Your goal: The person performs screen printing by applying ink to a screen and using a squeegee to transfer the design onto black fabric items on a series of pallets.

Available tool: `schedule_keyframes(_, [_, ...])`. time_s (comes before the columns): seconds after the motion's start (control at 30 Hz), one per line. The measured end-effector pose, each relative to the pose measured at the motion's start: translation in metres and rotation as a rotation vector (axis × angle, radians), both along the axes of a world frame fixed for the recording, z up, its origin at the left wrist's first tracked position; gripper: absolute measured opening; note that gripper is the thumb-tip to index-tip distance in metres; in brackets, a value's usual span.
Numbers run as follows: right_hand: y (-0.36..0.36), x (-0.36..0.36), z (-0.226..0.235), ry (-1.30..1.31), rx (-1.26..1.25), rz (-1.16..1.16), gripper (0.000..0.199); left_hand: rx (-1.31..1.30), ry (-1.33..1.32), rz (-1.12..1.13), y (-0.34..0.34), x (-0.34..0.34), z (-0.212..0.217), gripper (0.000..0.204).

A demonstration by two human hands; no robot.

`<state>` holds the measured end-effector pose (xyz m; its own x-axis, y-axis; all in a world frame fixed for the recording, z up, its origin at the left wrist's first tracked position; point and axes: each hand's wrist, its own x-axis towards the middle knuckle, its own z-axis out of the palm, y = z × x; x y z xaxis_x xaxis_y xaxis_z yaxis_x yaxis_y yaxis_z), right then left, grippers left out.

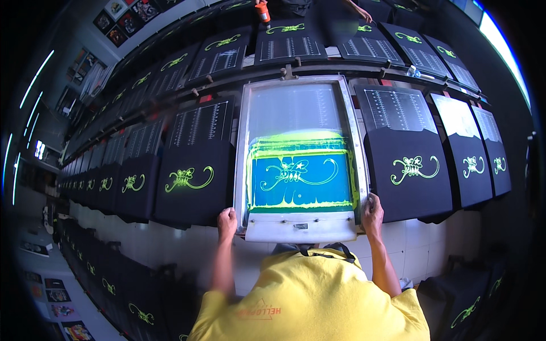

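We stand at a long counter [398, 238] that carries a row of black shirts [196, 176], each one with a green-yellow curly print. Over the shirt in front of us lies the printing frame [300, 224], flat, with its blue mesh [300, 182] and a border of wet green ink [296, 142] around the design.

Our left hand [227, 220] is closed around the near left corner of the frame, and our right hand [372, 211] is closed around the near right corner.

We think the main risk is a slide: if one hand lifts or pushes before the other, the mesh can drag and smear the print below. The frame edge also sits very near the neighbour shirt [406, 170] on the right, so a tilt could drop ink there. Wet ink can also reach our fingers.
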<state>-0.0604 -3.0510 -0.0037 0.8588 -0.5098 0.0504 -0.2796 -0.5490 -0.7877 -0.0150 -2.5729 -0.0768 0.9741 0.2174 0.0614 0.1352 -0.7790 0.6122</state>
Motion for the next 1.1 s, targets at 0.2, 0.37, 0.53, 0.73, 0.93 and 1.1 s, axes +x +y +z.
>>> schedule_keyframes(0.2, [-0.010,0.001,-0.025,-0.029,0.151,-0.104,0.022,-0.135,0.112,-0.049,0.002,0.012,0.015,0.031])
schedule_keyframes(0.37, [-0.007,0.008,-0.028,-0.054,0.138,-0.121,0.021,-0.501,0.249,0.003,0.023,0.015,-0.003,0.035])
schedule_keyframes(0.53, [-0.006,0.013,-0.025,-0.083,0.131,-0.127,0.020,-0.784,0.385,0.049,0.022,0.018,0.012,0.028])
schedule_keyframes(0.73, [-0.012,0.009,-0.013,-0.103,0.275,-0.133,0.020,-0.942,0.306,0.076,0.017,0.008,0.028,0.024])
schedule_keyframes(0.93, [-0.026,0.000,-0.005,-0.179,0.327,-0.133,0.022,-1.132,0.189,0.226,-0.026,-0.013,0.070,0.026])
schedule_keyframes(1.1, [-0.078,-0.013,0.007,-0.240,0.330,-0.085,0.022,-1.033,0.171,0.285,-0.080,-0.030,0.086,0.027])
